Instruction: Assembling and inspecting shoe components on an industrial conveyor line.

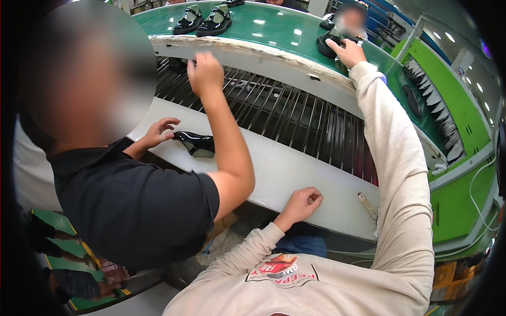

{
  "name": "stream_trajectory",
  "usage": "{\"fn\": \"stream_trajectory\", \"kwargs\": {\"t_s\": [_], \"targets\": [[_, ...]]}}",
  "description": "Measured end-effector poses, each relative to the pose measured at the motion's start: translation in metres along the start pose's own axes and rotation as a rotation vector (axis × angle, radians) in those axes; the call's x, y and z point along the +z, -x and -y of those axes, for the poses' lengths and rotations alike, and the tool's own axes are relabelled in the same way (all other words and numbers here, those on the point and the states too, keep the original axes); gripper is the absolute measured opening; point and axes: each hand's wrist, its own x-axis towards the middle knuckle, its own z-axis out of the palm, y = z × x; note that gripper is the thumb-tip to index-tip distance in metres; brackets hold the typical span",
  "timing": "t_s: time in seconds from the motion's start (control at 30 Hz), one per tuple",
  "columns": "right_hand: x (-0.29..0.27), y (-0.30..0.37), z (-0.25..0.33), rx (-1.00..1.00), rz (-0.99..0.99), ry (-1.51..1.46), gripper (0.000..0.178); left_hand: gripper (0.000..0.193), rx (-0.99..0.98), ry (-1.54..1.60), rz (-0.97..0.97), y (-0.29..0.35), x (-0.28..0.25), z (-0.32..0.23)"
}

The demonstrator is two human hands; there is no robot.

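My right arm stretches far out to the green conveyor belt [274,26]. There my right hand [347,52] is closed on a black shoe [328,45], with the fingers over its upper edge. My left hand [301,204] rests on the white ledge [263,174] in front of me. Its fingers are curled in loosely, and nothing shows in them. To the right of that hand, a small pale stick-like tool [367,205] lies on the ledge.
A co-worker in a black shirt [137,200] stands close on my left, one hand beside a glossy black shoe [196,144]. Metal rollers [279,113] run between ledge and belt. Black strap shoes [213,22] ride the belt. A green machine with a fringed opening [448,105] stands right.
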Motion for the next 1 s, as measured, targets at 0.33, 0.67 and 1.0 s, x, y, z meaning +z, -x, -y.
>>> {"fn": "stream_trajectory", "kwargs": {"t_s": [0.33,0.67,1.0], "targets": [[-0.1,0.066,-0.128,-0.218,-0.014,-0.175,0.055,0.01,0.25,-0.133,0.076,0.004,-0.001,0.02],[-0.148,0.126,-0.409,0.206,-0.228,0.189,0.062,0.007,0.133,-0.09,0.105,0.007,0.001,0.012],[-0.144,0.145,-0.37,0.061,-0.118,0.094,0.058,0.006,0.098,-0.16,0.067,0.009,0.008,-0.001]]}}
